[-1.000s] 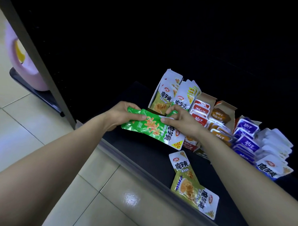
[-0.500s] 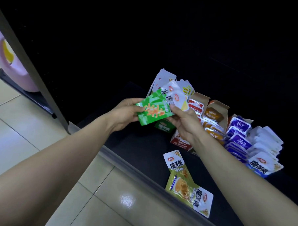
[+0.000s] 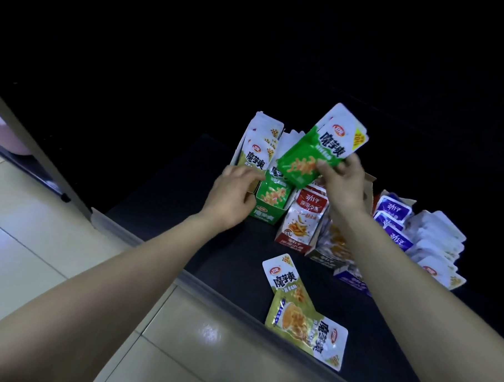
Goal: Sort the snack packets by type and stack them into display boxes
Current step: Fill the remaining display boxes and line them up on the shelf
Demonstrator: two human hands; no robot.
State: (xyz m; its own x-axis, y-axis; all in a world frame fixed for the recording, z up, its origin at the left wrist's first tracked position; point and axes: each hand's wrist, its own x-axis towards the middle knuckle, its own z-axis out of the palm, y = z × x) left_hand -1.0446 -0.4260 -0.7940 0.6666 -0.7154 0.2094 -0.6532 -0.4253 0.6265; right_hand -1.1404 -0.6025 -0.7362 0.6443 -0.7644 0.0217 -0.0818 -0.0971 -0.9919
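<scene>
The right hand [image 3: 343, 183] pinches green packets [image 3: 301, 164] just above the green box [image 3: 265, 216], which the left hand [image 3: 233, 194] steadies with loose fingers (best lower them upright, aligned behind those inside).

I note right grip [image 3: 345, 186] pinching green packets [image 3: 301, 164] above green box [image 3: 265, 217]; left grip [image 3: 230, 195] touches the box's side.

Looking like shop: display boxes [image 3: 293, 241] of snack packets [image 3: 394, 211] standing on dark shelf [image 3: 236, 259]; tiled floor [image 3: 40, 239] lying below shelf.
</scene>
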